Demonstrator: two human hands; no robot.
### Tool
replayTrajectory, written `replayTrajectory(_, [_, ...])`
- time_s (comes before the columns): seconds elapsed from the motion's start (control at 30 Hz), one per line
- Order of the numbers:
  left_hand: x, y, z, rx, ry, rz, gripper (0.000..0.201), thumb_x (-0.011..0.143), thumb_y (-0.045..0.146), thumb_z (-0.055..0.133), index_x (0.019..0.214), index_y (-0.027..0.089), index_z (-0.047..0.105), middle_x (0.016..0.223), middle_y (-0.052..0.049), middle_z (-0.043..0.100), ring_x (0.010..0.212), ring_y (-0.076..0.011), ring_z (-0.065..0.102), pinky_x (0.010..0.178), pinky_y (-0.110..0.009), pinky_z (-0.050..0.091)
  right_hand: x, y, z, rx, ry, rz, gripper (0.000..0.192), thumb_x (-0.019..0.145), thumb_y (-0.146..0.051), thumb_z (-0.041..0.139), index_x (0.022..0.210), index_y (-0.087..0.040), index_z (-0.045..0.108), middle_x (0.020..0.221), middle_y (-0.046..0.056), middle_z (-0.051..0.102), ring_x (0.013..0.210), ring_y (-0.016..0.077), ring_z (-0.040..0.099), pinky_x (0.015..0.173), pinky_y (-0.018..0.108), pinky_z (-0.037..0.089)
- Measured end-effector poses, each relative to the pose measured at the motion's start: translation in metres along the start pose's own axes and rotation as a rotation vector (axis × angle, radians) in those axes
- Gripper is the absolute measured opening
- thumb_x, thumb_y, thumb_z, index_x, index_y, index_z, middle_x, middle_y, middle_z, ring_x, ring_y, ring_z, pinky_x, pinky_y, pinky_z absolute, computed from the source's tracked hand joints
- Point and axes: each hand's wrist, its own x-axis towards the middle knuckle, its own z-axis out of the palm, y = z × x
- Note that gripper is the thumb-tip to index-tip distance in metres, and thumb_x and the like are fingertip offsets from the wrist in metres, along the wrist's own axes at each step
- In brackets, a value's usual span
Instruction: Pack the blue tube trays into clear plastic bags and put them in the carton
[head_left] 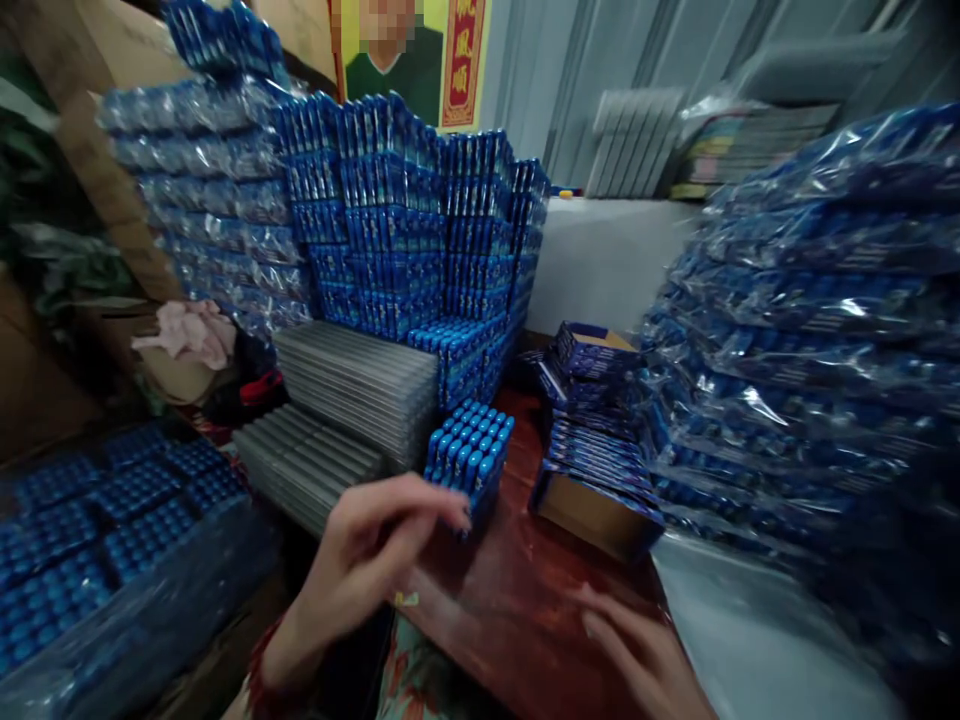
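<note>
My left hand [375, 560] hovers at the near side of a small block of blue round-topped pieces [474, 440]. Its fingers are bent forward and apart from the thumb, with nothing visible between them; whether a fingertip touches the block I cannot tell. Over the right part of the dark red tabletop [517, 600] is my right hand [637, 640], blurred, its fingers stretched out and holding nothing. Beyond it sits an open dark blue carton [596, 510] with a row of flat printed cartons [600, 450] behind its brown inner side.
Grey plastic trays [360, 380] are stacked at left. Tall stacks of blue packs [375, 210] rise behind; plastic-wrapped packs [825, 330] wall the right. A lined box of blue pieces [97, 540] stands lower left. A pink cloth [187, 330] lies on a carton.
</note>
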Motion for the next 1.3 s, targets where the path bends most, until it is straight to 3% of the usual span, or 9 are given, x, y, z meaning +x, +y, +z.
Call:
replayTrajectory(0.13, [0.068, -0.028, 0.007, 0.135, 0.285, 0.138, 0.031, 0.081, 0.036, 0.056, 0.104, 0.017, 0.065, 0.095, -0.007, 0.069, 0.090, -0.0199, 0.064, 0.087, -0.035, 0.050, 0.128, -0.046, 0.014, 0.237, 0.200, -0.165, 0.044, 0.084, -0.054, 0.046, 0.101, -0.020, 0.067, 0.106, 0.009, 0.068, 0.101, 0.0238, 0.061, 0.094, 0.038, 0.045])
replayTrajectory(0.3, [0.075, -0.080, -0.008, 0.272, 0.699, 0.179, 0.032, 0.082, 0.034, 0.054, 0.107, 0.016, 0.059, 0.102, -0.008, 0.064, 0.092, -0.0179, 0.061, 0.086, -0.033, 0.049, 0.209, -0.075, 0.029, 0.318, 0.344, -0.261, 0.046, 0.087, -0.053, 0.041, 0.100, -0.016, 0.066, 0.102, 0.010, 0.068, 0.097, 0.0218, 0.061, 0.091, 0.037, 0.045])
replayTrajectory(0.47, [0.056, -0.122, 0.039, 0.350, 0.418, 0.110, 0.037, 0.086, 0.035, 0.052, 0.119, 0.018, 0.054, 0.118, -0.009, 0.059, 0.112, -0.0216, 0.055, 0.101, -0.040, 0.041, 0.243, -0.050, 0.039, 0.282, 0.312, -0.221, 0.054, 0.085, -0.056, 0.040, 0.114, -0.015, 0.060, 0.119, 0.012, 0.060, 0.112, 0.0220, 0.053, 0.102, 0.040, 0.036])
replayTrajectory(0.6, [0.051, -0.165, 0.082, 0.363, 0.452, -0.030, 0.084, 0.083, 0.042, 0.057, 0.148, 0.019, 0.009, 0.153, -0.016, 0.012, 0.142, -0.0279, 0.015, 0.115, -0.049, 0.018, 0.258, -0.023, 0.054, 0.315, 0.277, -0.020, 0.060, 0.086, -0.059, 0.032, 0.114, -0.014, 0.060, 0.119, 0.014, 0.061, 0.113, 0.0224, 0.054, 0.098, 0.041, 0.041])
replayTrajectory(0.7, [0.056, -0.178, 0.090, 0.465, 0.523, 0.049, 0.099, 0.079, 0.042, 0.064, 0.148, 0.017, -0.002, 0.154, -0.019, 0.003, 0.143, -0.0318, 0.005, 0.115, -0.054, 0.011, 0.255, -0.022, 0.053, 0.307, 0.325, -0.018, 0.051, 0.090, -0.052, 0.031, 0.112, -0.018, 0.061, 0.115, 0.009, 0.064, 0.108, 0.0191, 0.057, 0.095, 0.036, 0.044])
replayTrajectory(0.83, [0.049, -0.170, 0.096, 0.566, 0.601, 0.530, 0.080, 0.078, 0.022, 0.065, 0.145, 0.025, 0.021, 0.147, -0.013, 0.028, 0.136, -0.0263, 0.028, 0.112, -0.046, 0.027, 0.216, -0.017, 0.022, 0.050, 0.417, -0.123, 0.038, 0.091, -0.039, 0.038, 0.118, -0.020, 0.058, 0.119, 0.008, 0.062, 0.115, 0.0199, 0.052, 0.103, 0.038, 0.036])
replayTrajectory(1.0, [0.030, -0.172, 0.143, 0.543, 0.042, 0.564, 0.056, 0.087, 0.010, 0.046, 0.140, 0.024, 0.033, 0.134, -0.012, 0.043, 0.124, -0.0199, 0.045, 0.102, -0.037, 0.042, 0.137, 0.038, -0.005, -0.697, 0.355, 0.104, 0.058, 0.084, -0.024, 0.052, 0.140, -0.018, 0.036, 0.146, 0.016, 0.033, 0.136, 0.0379, 0.023, 0.103, 0.067, 0.017])
replayTrajectory(1.13, [0.045, -0.176, 0.191, 0.603, -0.063, 0.493, 0.054, 0.091, 0.015, 0.041, 0.142, 0.021, 0.027, 0.143, -0.013, 0.037, 0.135, -0.0206, 0.033, 0.107, -0.040, 0.037, 0.095, 0.068, 0.005, -0.913, 0.362, -0.014, 0.063, 0.088, -0.021, 0.044, 0.146, -0.023, 0.020, 0.151, 0.010, 0.024, 0.140, 0.0309, 0.014, 0.108, 0.061, 0.010])
replayTrajectory(1.3, [0.090, -0.174, 0.228, 0.861, -0.237, 0.510, 0.043, 0.095, 0.027, 0.036, 0.137, 0.022, 0.039, 0.140, -0.008, 0.046, 0.134, -0.0230, 0.035, 0.109, -0.047, 0.028, 0.078, 0.078, 0.014, -0.970, 0.462, -0.142, 0.054, 0.089, -0.015, 0.038, 0.142, -0.022, 0.032, 0.147, 0.009, 0.034, 0.137, 0.0267, 0.024, 0.108, 0.047, 0.018])
